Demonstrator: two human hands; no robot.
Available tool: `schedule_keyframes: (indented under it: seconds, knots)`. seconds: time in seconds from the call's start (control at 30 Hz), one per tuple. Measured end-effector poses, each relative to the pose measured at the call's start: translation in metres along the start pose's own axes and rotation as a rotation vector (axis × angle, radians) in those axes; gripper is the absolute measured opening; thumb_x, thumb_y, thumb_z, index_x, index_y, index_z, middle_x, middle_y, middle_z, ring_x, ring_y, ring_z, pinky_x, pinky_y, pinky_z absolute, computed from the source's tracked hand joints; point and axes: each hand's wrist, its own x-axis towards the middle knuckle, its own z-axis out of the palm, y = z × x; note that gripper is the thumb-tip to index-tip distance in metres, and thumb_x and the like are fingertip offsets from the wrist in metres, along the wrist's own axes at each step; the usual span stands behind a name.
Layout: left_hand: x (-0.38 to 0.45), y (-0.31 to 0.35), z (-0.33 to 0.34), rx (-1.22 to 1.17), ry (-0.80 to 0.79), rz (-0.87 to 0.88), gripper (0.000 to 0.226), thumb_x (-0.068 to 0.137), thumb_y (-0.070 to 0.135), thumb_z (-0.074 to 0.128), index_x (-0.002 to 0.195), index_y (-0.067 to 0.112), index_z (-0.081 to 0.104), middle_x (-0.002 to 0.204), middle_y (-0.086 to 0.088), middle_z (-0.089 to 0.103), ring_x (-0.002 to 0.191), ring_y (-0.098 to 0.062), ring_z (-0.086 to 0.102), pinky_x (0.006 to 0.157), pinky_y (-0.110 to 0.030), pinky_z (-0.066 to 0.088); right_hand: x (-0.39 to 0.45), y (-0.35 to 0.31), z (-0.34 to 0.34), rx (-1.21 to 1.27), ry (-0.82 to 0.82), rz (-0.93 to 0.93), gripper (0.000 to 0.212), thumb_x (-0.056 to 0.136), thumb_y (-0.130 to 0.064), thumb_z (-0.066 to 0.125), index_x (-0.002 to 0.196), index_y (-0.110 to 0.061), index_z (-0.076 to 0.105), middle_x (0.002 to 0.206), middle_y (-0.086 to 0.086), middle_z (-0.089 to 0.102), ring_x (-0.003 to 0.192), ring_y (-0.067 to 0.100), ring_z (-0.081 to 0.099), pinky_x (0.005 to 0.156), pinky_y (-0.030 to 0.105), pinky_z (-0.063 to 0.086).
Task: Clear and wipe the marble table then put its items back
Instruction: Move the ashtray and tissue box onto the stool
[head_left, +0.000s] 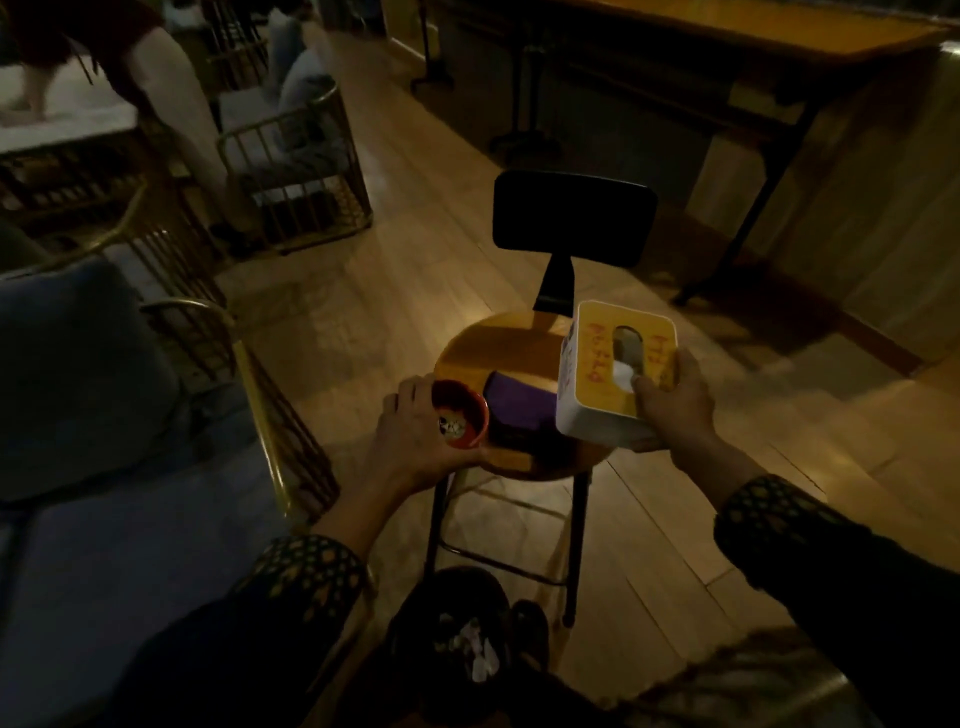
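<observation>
My left hand (415, 436) grips a small red bowl (465, 415) with scraps inside, at the left edge of a round wooden stool seat (478, 343). My right hand (675, 400) holds a white tissue box with a yellow lid (602, 374), tilted above the seat's right side, thumb on top near the tissue slot. A purple cloth (519, 402) lies on the seat between the two. The marble table (67, 114) shows at the far upper left.
The stool has a black backrest (574, 215). A dark waste bin (457, 639) with crumpled paper stands below it. Gold-framed chairs (301, 171) and a blue sofa (78, 374) are on the left, a long wooden table (779, 31) is at upper right. Another person (166, 93) stands by the marble table.
</observation>
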Motion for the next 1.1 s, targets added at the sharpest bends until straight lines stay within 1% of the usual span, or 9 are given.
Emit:
schedule_keyframes:
  seconds: [0.07, 0.13, 0.27, 0.4, 0.53, 0.63, 0.8, 0.97, 1.1]
  knots:
    - [0.037, -0.001, 0.006, 0.014, -0.021, -0.004, 0.114, 0.055, 0.06, 0.082, 0.144, 0.019, 0.025, 0.141, -0.001, 0.033, 0.123, -0.021, 0.035, 0.099, -0.035, 0.042, 0.034, -0.008, 0.022, -0.024, 0.002, 0.016, 0.069, 0.091, -0.028, 0.062, 0.15, -0.025, 0.027, 0.142, 0.007, 0.048, 0.124, 0.031, 0.05, 0.089, 0.044, 0.05]
    - [0.072, 0.0, 0.01, 0.031, -0.023, 0.011, 0.114, 0.056, 0.058, 0.083, 0.145, 0.018, 0.024, 0.142, -0.002, 0.033, 0.124, -0.022, 0.035, 0.1, -0.036, 0.041, 0.067, -0.014, 0.044, -0.038, -0.024, 0.017, 0.073, 0.089, -0.032, 0.064, 0.151, -0.027, 0.024, 0.142, 0.007, 0.048, 0.125, 0.033, 0.049, 0.099, 0.049, 0.046]
    - [0.13, -0.005, 0.022, 0.059, -0.044, -0.005, 0.117, 0.055, 0.059, 0.083, 0.146, 0.018, 0.022, 0.144, -0.003, 0.032, 0.127, -0.024, 0.035, 0.102, -0.04, 0.042, 0.114, -0.022, 0.08, -0.041, -0.023, 0.093, 0.072, 0.089, -0.028, 0.064, 0.15, -0.03, 0.024, 0.138, 0.009, 0.052, 0.12, 0.034, 0.053, 0.094, 0.042, 0.047]
    - [0.177, -0.007, 0.04, 0.076, -0.098, 0.003, 0.117, 0.055, 0.06, 0.083, 0.146, 0.017, 0.022, 0.145, -0.003, 0.032, 0.128, -0.025, 0.035, 0.103, -0.041, 0.042, 0.138, -0.016, 0.102, -0.058, 0.015, 0.129, 0.074, 0.089, -0.031, 0.063, 0.15, -0.031, 0.021, 0.134, 0.008, 0.053, 0.116, 0.034, 0.055, 0.093, 0.044, 0.047]
    - [0.224, 0.003, 0.056, 0.083, -0.172, 0.047, 0.119, 0.057, 0.059, 0.083, 0.148, 0.013, 0.021, 0.147, -0.007, 0.03, 0.131, -0.028, 0.034, 0.106, -0.044, 0.039, 0.16, -0.009, 0.111, -0.099, 0.004, 0.118, 0.075, 0.092, -0.033, 0.061, 0.152, -0.027, 0.016, 0.144, 0.008, 0.045, 0.127, 0.033, 0.047, 0.098, 0.041, 0.041]
    - [0.254, 0.011, 0.069, 0.088, -0.207, 0.082, 0.121, 0.057, 0.058, 0.083, 0.149, 0.01, 0.02, 0.147, -0.01, 0.03, 0.132, -0.032, 0.032, 0.108, -0.046, 0.037, 0.167, -0.007, 0.113, -0.108, -0.02, 0.126, 0.076, 0.094, -0.035, 0.059, 0.153, -0.025, 0.012, 0.146, 0.009, 0.043, 0.13, 0.032, 0.045, 0.093, 0.036, 0.04]
    - [0.284, 0.021, 0.086, 0.129, -0.275, 0.106, 0.125, 0.057, 0.063, 0.08, 0.15, 0.01, 0.016, 0.149, -0.011, 0.026, 0.133, -0.035, 0.03, 0.107, -0.049, 0.036, 0.169, -0.002, 0.114, -0.112, -0.021, 0.119, 0.075, 0.092, -0.041, 0.058, 0.151, -0.03, 0.012, 0.141, 0.007, 0.048, 0.125, 0.029, 0.05, 0.102, 0.049, 0.041]
    - [0.304, 0.021, 0.101, 0.11, -0.353, 0.09, 0.122, 0.059, 0.061, 0.079, 0.152, 0.016, 0.015, 0.151, -0.007, 0.019, 0.136, -0.035, 0.022, 0.11, -0.049, 0.031, 0.172, 0.002, 0.115, -0.117, -0.026, 0.113, 0.075, 0.093, -0.039, 0.057, 0.151, -0.032, 0.01, 0.138, 0.008, 0.048, 0.122, 0.029, 0.051, 0.096, 0.046, 0.044]
    - [0.312, 0.006, 0.122, 0.137, -0.387, 0.071, 0.124, 0.047, 0.082, 0.061, 0.149, 0.023, 0.024, 0.15, -0.004, 0.023, 0.135, -0.032, 0.026, 0.11, -0.048, 0.033, 0.175, 0.004, 0.115, -0.117, -0.023, 0.1, 0.075, 0.094, -0.039, 0.057, 0.152, -0.031, 0.01, 0.138, 0.008, 0.047, 0.121, 0.028, 0.051, 0.094, 0.042, 0.044]
